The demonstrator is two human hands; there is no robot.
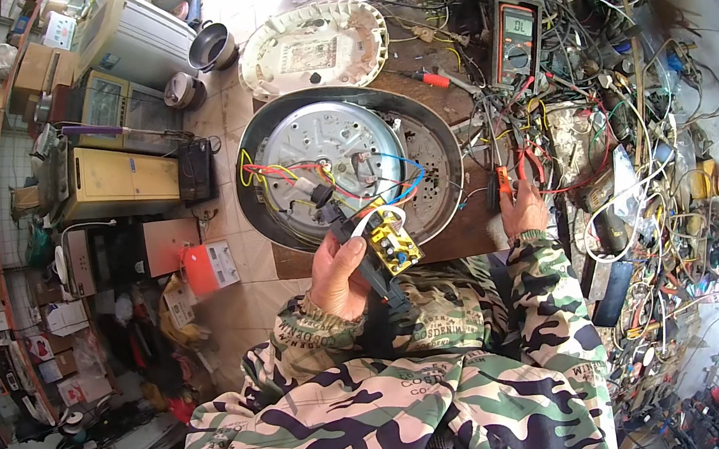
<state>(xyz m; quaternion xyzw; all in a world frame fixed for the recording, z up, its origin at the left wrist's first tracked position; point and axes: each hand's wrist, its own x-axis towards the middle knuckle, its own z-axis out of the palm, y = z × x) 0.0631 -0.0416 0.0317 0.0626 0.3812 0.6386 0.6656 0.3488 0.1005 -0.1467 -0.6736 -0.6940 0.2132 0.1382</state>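
My left hand (337, 278) is closed round the edge of a black plastic housing that carries a yellow circuit board (394, 244). A white wire loops over the board, and coloured wires (274, 170) run from it toward the round metal plate (329, 139) inside an open oval metal shell (255, 213). On the bench to the right, my right hand (525, 210) has its fingertips at the orange handle of a screwdriver (503, 178), which they appear to grip. Red-handled pliers (529, 165) lie just beyond these fingers.
A stained white oval cover (311, 47) lies beyond the shell. A multimeter (515, 41) and a red-handled probe (432, 79) are at the far right, among tangled cables. Appliances, including a yellow cabinet (124, 178), and a pan (212, 46) stand on the left.
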